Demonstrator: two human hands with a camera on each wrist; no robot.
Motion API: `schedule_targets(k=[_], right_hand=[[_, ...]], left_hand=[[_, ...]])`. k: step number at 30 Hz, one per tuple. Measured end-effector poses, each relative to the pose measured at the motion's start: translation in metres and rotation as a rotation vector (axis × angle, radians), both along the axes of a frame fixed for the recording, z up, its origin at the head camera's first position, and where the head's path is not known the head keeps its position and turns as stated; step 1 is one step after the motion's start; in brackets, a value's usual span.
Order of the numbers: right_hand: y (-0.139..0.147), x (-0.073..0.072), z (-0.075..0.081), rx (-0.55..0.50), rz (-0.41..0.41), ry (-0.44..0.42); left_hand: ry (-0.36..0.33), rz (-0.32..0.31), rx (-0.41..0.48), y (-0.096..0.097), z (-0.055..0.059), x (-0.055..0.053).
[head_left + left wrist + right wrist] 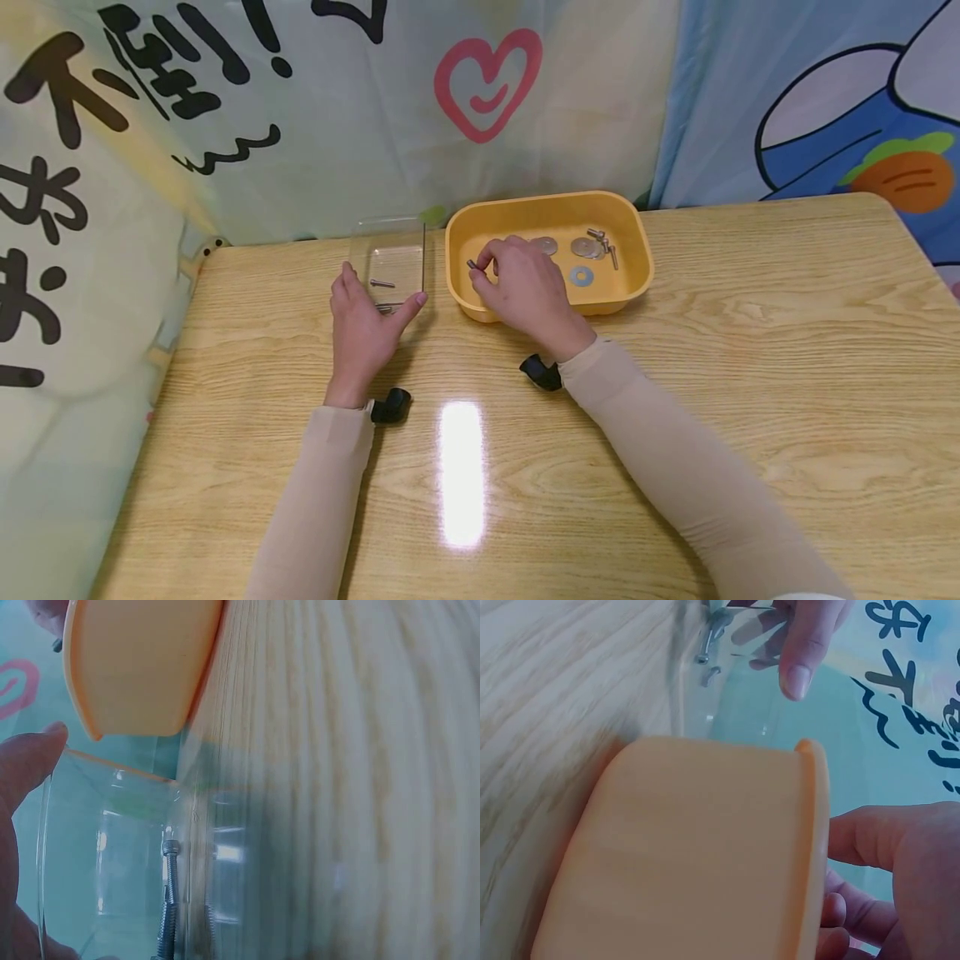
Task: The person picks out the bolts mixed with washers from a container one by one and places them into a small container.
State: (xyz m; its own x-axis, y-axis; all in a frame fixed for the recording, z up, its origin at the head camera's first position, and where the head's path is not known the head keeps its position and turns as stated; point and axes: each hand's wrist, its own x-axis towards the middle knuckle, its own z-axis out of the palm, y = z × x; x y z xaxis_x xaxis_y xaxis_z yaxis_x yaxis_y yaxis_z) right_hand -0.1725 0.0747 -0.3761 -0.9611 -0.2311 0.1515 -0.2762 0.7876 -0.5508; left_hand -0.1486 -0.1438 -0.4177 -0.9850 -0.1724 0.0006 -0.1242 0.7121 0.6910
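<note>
A clear plastic box (pixel 397 257) stands at the back of the table with a few metal screws (pixel 382 283) lying inside; their heads and threads show in the left wrist view. My left hand (pixel 365 329) holds this box from the front, thumb on its right side at the rim and fingers along its left. Over the left part of a yellow plastic bin (pixel 551 310), my right hand (pixel 528 287) pinches a small metal screw (pixel 472 264) between thumb and fingertips. The bin's wall hides that screw in the right wrist view.
Inside the bin lie several more screws (pixel 613 257), clear round discs (pixel 587 247) and a grey washer (pixel 581 276). The bin stands just right of the box. A printed cloth (pixel 337 150) hangs behind the table (pixel 750 375) and along its left side.
</note>
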Motion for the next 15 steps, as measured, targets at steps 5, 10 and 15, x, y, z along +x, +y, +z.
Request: schedule_targets(k=[5, 10, 15], right_hand=[[-0.005, 0.000, 0.001, -0.009, 0.001, 0.007], [-0.011, 0.000, 0.002, -0.025, 0.014, 0.011], [-0.020, 0.000, 0.002, -0.038, 0.025, 0.012]], left_hand=[[-0.005, -0.002, -0.005, 0.001, 0.001, 0.000], [0.002, -0.002, -0.004, 0.001, 0.002, 0.000], [0.006, -0.001, -0.015, 0.000, 0.001, 0.000]])
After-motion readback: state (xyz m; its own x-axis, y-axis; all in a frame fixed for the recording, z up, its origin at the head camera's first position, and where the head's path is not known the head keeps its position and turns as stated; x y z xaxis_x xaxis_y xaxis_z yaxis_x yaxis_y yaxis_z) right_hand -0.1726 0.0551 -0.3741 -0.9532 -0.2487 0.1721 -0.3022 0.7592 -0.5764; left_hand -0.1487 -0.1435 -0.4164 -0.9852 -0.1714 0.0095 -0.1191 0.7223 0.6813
